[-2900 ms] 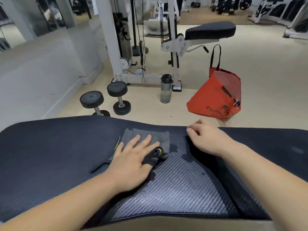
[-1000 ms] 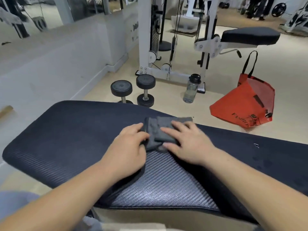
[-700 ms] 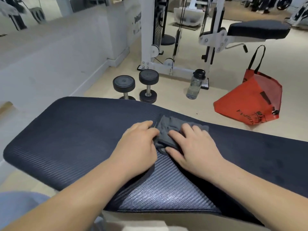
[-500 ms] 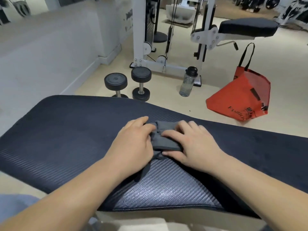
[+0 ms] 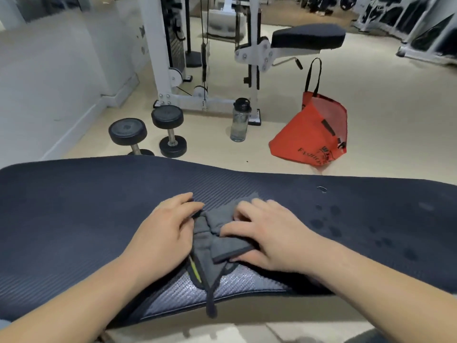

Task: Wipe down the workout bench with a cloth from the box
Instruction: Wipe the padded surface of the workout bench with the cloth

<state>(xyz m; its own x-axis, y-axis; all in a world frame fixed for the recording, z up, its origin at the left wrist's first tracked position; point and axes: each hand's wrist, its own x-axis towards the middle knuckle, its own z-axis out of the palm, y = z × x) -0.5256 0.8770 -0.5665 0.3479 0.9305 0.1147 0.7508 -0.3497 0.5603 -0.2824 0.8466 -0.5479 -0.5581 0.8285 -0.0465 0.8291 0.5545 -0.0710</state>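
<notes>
A dark textured workout bench pad (image 5: 74,219) runs across the whole view. A bunched grey cloth (image 5: 215,236) with a yellow-green tag lies on its middle; one corner trails toward the near edge. My left hand (image 5: 163,233) lies on the cloth's left side, its fingertips curled into the fabric. My right hand (image 5: 267,233) covers the cloth's right side with its fingers bent over a fold and the thumb under the fold's edge. Several dark wet spots (image 5: 333,219) dot the pad to the right.
On the floor beyond the bench stand two black dumbbells (image 5: 148,132), a clear water bottle (image 5: 239,120) and a red tote bag (image 5: 314,134). A white cable machine (image 5: 178,58) with a padded seat (image 5: 309,35) stands behind them. A wall runs along the left.
Earlier only my left hand pressed the flat cloth. My right hand has joined it, and together they have bunched the cloth and drawn it nearer to me.
</notes>
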